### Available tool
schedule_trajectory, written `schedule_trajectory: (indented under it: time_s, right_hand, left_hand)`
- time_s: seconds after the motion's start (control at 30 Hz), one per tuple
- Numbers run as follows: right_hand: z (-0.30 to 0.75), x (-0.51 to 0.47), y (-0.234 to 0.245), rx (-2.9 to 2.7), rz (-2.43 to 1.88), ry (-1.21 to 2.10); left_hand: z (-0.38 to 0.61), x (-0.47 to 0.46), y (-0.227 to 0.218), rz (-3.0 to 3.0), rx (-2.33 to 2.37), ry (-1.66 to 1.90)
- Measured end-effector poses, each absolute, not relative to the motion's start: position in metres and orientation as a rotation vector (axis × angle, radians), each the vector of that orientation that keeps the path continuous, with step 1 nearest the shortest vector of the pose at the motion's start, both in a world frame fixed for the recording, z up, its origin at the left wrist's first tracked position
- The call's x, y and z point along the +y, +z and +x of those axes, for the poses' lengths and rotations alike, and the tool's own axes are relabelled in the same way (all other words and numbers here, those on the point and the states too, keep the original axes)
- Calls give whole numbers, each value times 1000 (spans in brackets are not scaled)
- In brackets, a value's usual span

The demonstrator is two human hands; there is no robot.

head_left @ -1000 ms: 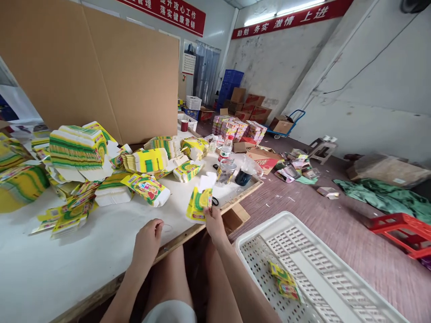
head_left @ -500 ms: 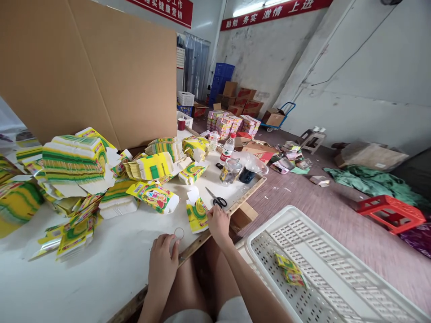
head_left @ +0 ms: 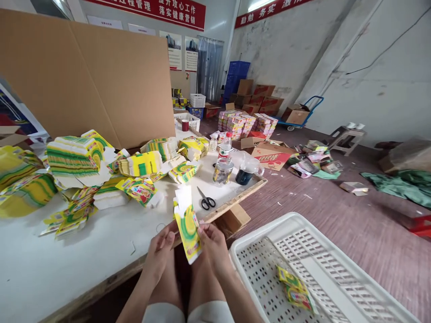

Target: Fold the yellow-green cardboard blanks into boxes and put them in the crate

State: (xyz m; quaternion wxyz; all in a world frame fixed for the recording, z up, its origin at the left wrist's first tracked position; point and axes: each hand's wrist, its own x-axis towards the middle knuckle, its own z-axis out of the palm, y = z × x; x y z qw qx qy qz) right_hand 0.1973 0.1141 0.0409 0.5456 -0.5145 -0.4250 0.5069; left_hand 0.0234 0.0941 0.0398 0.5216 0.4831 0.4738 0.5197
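A flattened yellow and green carton (head_left: 187, 231) with a raised white flap is held upright over the table's front edge. My right hand (head_left: 213, 244) pinches its right side between thumb and fingers. At its left side, my left hand (head_left: 160, 249) has its fingers closed around the edge, partly hidden there. Black-handled scissors (head_left: 207, 202) lie beyond my right hand. A thin ring-shaped band (head_left: 160, 227) rests on the white table (head_left: 101, 242) behind my left hand. Farther left are stacks of the same flat cartons (head_left: 72, 157) and a loose printed carton (head_left: 138, 190).
On my right stands a white plastic basket (head_left: 292, 220) with small yellow packets (head_left: 294, 289) inside. A clear jar (head_left: 222, 171), a dark mug (head_left: 245, 175) and a bottle (head_left: 225, 146) stand near the table's right edge. A large cardboard sheet (head_left: 101, 80) rises behind the stacks.
My right hand has lifted the carton off the table and brought it toward me. My left hand has come from the bare tabletop to the carton's left side. The view has turned left.
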Motion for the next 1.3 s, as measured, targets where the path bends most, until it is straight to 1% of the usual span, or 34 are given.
schedule_trajectory:
  time_s: [0.07, 0.2, 0.3, 0.37, 0.47, 0.57, 0.67, 0.73, 0.8, 0.9, 1.03, 1.3]
  right_hand:
    - [221, 87, 39, -895, -1140, 1274]
    - [279, 51, 35, -676, -1075, 1325]
    - [308, 36, 35, -555, -1067, 1322]
    - [317, 29, 36, -518, -1081, 1315]
    - [322, 23, 38, -586, -1153, 1292]
    - [325, 20, 41, -776, -1325, 1201]
    - [332, 21, 54, -1035, -1471, 862]
    - [338, 25, 68, -1231, -1441, 605]
    - [344, 29, 82, -1469, -1348, 494]
    - [347, 35, 96, -1700, -1229, 518]
    - [338, 38, 100, -1616, -1162, 614]
    - [302, 39, 98, -1612, -1165, 635]
  left_hand:
    - [68, 91, 48, 1019, 921, 1177]
    - [146, 82, 61, 898, 687, 998]
    - [177, 77, 70, 763, 512, 877]
    - [185, 75, 74, 725, 496, 851]
    - [188, 73, 75, 701, 508, 854]
    - [186, 70, 72, 677, 528, 875]
    - [184, 68, 72, 616, 531, 860]
    - [184, 68, 74, 577, 520, 820]
    - [183, 67, 77, 553, 501, 776]
    - [179, 66, 81, 538, 473, 719]
    - [168, 66, 82, 567, 472, 655]
    - [132, 73, 69, 595, 559, 735]
